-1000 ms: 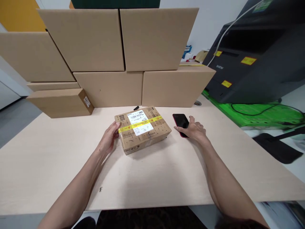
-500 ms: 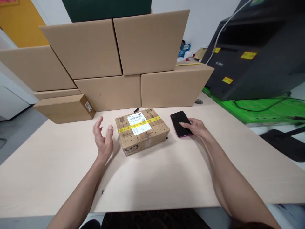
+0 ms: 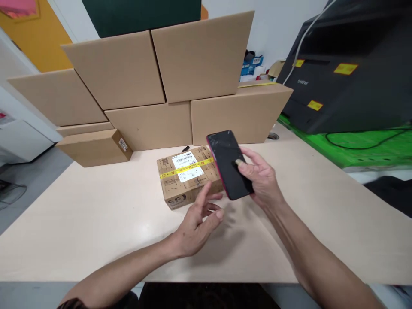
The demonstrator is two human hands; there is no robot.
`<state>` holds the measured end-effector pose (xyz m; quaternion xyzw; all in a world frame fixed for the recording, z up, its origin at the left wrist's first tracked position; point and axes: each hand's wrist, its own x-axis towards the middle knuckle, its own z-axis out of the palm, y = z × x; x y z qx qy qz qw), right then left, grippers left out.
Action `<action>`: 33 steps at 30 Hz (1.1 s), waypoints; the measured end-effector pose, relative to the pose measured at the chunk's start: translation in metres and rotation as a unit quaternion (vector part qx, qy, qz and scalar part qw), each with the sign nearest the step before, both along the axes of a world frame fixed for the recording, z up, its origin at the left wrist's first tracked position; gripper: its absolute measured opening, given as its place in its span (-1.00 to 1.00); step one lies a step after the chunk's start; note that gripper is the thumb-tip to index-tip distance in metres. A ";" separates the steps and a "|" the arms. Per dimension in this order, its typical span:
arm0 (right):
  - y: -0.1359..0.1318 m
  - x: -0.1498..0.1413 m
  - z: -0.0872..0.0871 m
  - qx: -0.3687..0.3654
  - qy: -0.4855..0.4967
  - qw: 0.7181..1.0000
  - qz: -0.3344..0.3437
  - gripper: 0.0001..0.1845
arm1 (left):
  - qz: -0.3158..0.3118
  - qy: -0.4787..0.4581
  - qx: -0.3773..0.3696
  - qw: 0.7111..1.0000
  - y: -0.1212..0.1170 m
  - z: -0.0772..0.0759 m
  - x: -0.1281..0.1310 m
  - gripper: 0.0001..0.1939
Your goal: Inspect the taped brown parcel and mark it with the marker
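Observation:
My right hand (image 3: 261,180) grips a black phone (image 3: 229,164) with a red edge, lifted above the table and tilted, its dark screen facing me and my thumb on the glass. My left hand (image 3: 198,219) hovers open just below the phone, fingers spread and reaching toward its lower edge. Behind both hands a small cardboard parcel (image 3: 184,177) lies on the table (image 3: 96,223), with a white shipping label and a yellow tape band across its top.
Large cardboard boxes (image 3: 154,77) are stacked along the back of the table, and a flat box (image 3: 93,148) lies at the left. A small black object (image 3: 185,149) sits behind the parcel. A black printer (image 3: 350,73) stands on a green surface (image 3: 370,148) at the right.
My right hand picked the phone up off the table and raised it over the parcel's right end. My left hand left the parcel's side and swung right, under the phone.

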<state>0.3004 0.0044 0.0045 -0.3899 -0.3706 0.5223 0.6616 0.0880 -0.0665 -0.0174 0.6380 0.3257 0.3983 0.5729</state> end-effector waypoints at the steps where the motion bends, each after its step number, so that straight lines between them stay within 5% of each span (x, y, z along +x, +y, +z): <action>1: -0.007 -0.011 0.001 -0.006 0.003 1.000 0.020 -0.27 | -0.016 -0.019 -0.025 0.999 0.001 0.001 0.006 -0.20; 7: -0.022 -0.042 -0.005 -0.002 -0.028 1.000 0.005 -0.24 | 0.032 -0.113 -0.093 0.989 0.018 0.000 0.027 -0.26; 16: -0.022 -0.042 -0.009 0.022 -0.102 0.994 -0.042 -0.38 | 0.053 -0.137 -0.080 0.986 0.018 -0.018 0.031 -0.19; 33: -0.021 -0.046 -0.022 0.059 -0.098 0.993 -0.019 -0.40 | 0.037 -0.136 -0.084 0.986 0.021 -0.018 0.028 -0.11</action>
